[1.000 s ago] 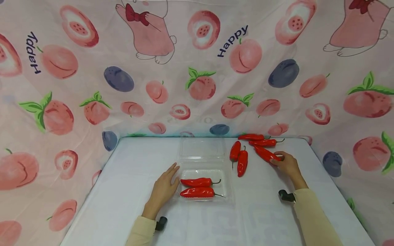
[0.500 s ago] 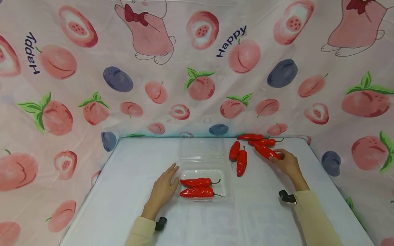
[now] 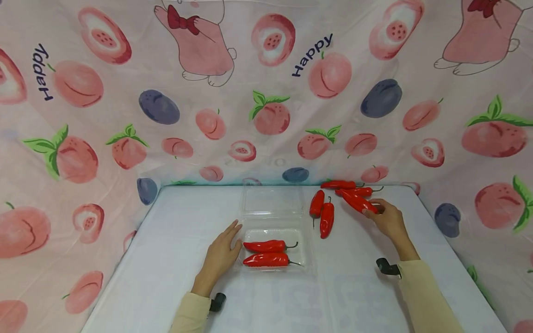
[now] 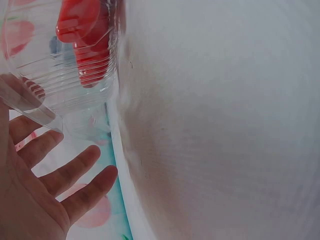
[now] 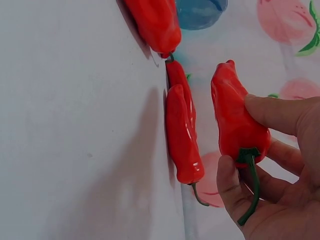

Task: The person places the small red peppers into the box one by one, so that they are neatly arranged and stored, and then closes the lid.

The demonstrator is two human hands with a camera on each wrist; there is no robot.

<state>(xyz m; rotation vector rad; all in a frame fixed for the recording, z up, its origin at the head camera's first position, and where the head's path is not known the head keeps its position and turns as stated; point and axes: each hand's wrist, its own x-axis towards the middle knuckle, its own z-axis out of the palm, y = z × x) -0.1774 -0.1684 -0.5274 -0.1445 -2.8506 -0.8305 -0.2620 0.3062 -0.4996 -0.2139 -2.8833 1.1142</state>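
My right hand point(image 3: 389, 224) pinches a red chili pepper point(image 3: 356, 201) between thumb and fingers. In the right wrist view that pepper point(image 5: 234, 112) is clear of the table, its green stem hanging toward the palm. My left hand point(image 3: 222, 258) lies along the left side of a clear plastic clamshell box point(image 3: 307, 240), whose lid point(image 3: 272, 201) is folded back. Its fingers are extended, and in the left wrist view the thumb point(image 4: 22, 92) shows through the plastic wall. Inside the box lie two chili peppers point(image 3: 265, 260), side by side with stems to the right.
Two chili peppers point(image 3: 326, 221) lie side by side right of the box. Two others point(image 3: 340, 184) lie at the back edge of the white table point(image 3: 354, 286), partly overlapped by the held one in the head view. A fruit-print cloth point(image 3: 266, 83) hangs behind and beside the table.
The right hand has raised its chili pepper slightly and shifted it a little toward the back. The left hand and the box stay where they were.
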